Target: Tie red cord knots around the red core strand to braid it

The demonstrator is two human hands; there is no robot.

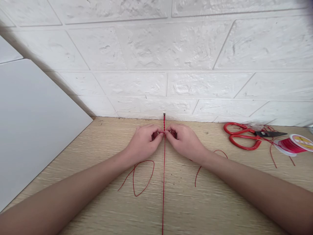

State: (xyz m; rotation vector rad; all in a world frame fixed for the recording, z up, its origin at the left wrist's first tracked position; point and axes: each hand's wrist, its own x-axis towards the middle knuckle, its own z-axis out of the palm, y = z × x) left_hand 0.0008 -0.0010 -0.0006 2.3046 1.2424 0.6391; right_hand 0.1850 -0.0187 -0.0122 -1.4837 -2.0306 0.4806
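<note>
A red cord (163, 182) runs straight toward me from a small dark nail (164, 114) at the foot of the wall. Just below the nail its short upper part is knotted or twisted. My left hand (146, 141) pinches a strand of red cord from the left, right beside the knotted part. From the other side, my right hand (182, 140) pinches red cord too, its fingertips almost meeting the left ones. One loose cord end loops on the table under my left wrist; another passes beneath my right forearm.
Red-handled scissors (244, 138) lie at the right on the wooden table (110, 215). Next to them is a spool of red cord (290, 145) with loose strands and some clear plastic. A white brick-pattern wall (141, 49) rises behind, and a pale grey panel (36, 120) stands at left.
</note>
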